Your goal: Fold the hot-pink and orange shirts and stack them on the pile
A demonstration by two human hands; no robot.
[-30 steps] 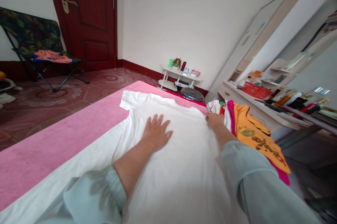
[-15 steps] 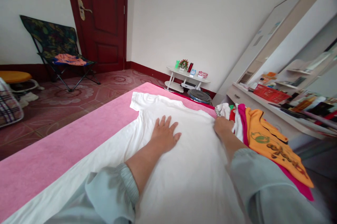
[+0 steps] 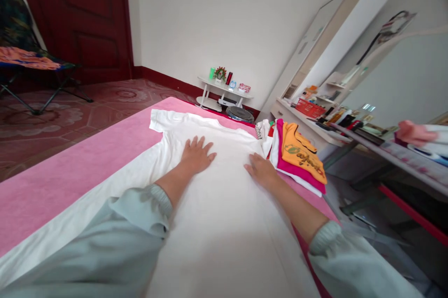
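A white T-shirt [image 3: 224, 200] lies spread out on a pink bed cover [image 3: 115, 158], its neck end away from me and one sleeve stretched toward the left. My left hand [image 3: 198, 155] rests flat on the upper left of the shirt with its fingers spread. On the right side of the shirt, near the shoulder, my right hand [image 3: 261, 169] lies palm down, its fingers apart and slightly bent. Just beyond that hand is a pile of folded clothes [image 3: 303, 148], with an orange printed top uppermost over magenta and white ones.
A low white stand [image 3: 224, 85] with small ornaments is against the far wall. To the right is a dressing table [image 3: 308, 123] holding a red basket [image 3: 310, 108] and bottles. A folding chair [image 3: 31, 60] with cloth on it stands at the left.
My right hand has come off the shirt's right shoulder edge and moved inward onto the shirt, its fingers opening. My left hand stays flat. The view has turned to the right.
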